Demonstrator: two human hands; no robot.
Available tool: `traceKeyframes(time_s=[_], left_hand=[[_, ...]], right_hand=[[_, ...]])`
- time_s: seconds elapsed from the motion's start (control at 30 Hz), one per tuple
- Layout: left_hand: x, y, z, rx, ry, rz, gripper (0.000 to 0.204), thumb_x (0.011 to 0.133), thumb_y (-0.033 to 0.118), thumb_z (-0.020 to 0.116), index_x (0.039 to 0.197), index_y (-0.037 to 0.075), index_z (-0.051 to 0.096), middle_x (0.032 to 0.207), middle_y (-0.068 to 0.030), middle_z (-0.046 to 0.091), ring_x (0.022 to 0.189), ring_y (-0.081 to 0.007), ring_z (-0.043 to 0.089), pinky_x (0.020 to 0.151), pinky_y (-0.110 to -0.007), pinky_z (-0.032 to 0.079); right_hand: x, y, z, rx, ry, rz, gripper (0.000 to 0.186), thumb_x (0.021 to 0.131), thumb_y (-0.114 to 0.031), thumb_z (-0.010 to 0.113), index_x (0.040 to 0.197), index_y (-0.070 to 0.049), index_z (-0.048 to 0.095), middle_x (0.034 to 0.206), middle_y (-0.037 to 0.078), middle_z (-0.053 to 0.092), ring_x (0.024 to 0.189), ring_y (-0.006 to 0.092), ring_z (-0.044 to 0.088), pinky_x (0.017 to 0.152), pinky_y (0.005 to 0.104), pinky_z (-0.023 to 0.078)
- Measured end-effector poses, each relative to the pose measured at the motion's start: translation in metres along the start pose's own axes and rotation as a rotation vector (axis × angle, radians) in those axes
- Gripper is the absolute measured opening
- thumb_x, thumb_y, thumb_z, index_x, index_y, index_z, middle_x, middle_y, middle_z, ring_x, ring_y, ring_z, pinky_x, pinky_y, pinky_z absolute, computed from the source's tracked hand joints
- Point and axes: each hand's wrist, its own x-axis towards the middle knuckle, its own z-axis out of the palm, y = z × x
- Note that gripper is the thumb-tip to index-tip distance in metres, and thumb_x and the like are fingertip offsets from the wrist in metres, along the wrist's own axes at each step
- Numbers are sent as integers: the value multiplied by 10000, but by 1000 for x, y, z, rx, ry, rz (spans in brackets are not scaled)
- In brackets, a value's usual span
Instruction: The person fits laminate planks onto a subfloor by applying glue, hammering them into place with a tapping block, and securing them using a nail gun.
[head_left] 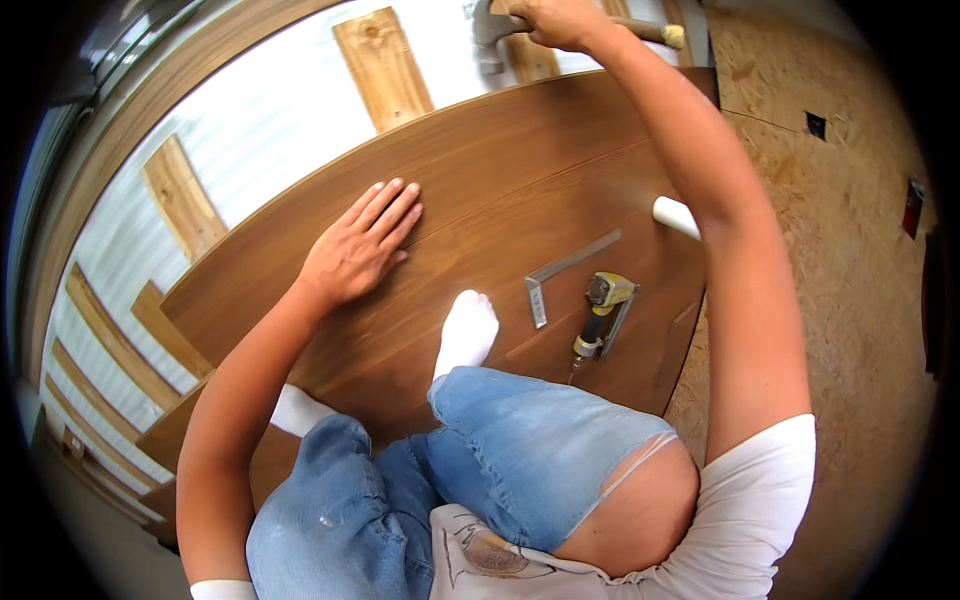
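Observation:
My left hand lies flat with outstretched fingers on a brown wooden plank, open. At the top, my right hand grips a hammer with a metal head, held over the plank's far edge. A metal square lies on the brown boards, beside a yellow and black nail gun. A white cylindrical object lies near my right arm, partly hidden by it.
My knees and socked feet are on the boards. Several light wooden battens lie over white sheeting beyond the planks, inside a window-side wooden edge. An oriented-strand board surface with small dark objects is at the right.

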Motion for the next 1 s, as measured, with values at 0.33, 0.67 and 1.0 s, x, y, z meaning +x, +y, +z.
traceKeyframes(time_s=[0.33, 0.67, 1.0], left_hand=[[9, -3, -10, -281, 76, -123, 664, 942, 247, 701, 1528, 54, 456, 1599, -151, 421, 1491, -335, 378, 1248, -449, 293], [171, 0, -146, -1034, 57, -354, 712, 848, 330, 864, 1313, -72, 506, 1062, -192, 655, 926, -238, 696, 811, -350, 586], [225, -75, -137, -513, -71, -575, 205, 928, 103, 698, 965, -32, 548, 614, -76, 572, 446, -153, 577, 380, -313, 472]], right_hand=[[-105, -8, 32, 1417, 402, 616, 164, 924, -150, 712, 890, -26, 611, 686, -3, 565, 549, 83, 543, 492, 264, 485], [-123, -180, 10, 1133, 1281, 253, 425, 1033, -281, 589, 1297, 52, 570, 1300, 223, 642, 1231, 353, 615, 1029, 439, 498], [-193, -116, 198, 564, 864, 731, 438, 1023, -229, 563, 1387, 12, 596, 1512, 161, 538, 1442, 318, 456, 1225, 460, 339]])
